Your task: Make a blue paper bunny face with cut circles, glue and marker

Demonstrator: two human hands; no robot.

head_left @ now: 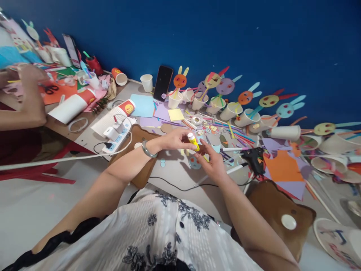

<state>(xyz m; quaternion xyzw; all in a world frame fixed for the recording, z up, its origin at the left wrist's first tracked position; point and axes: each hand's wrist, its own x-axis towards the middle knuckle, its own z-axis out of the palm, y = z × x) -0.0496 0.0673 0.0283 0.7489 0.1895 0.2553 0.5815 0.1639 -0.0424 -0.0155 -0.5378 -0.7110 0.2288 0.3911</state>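
A small yellow glue stick [194, 143] with a white cap stands tilted between the thumb and fingers of my left hand [177, 140]. Close by on the right is my right hand [213, 162], thumb and forefinger apart near the stick's lower end; whether they touch it I cannot tell. Under the hands lies a light blue paper face [194, 162] with red eyes, partly covered. Two small light blue paper discs [163, 163] lie left of it on the table.
Cups with paper rabbit puppets [175, 99] line the blue wall. A phone [163, 83] leans there. A power strip [120, 134] sits left, a black glue gun [254, 160] right, its cable crossing the front. At far left is another person's arm [25, 94].
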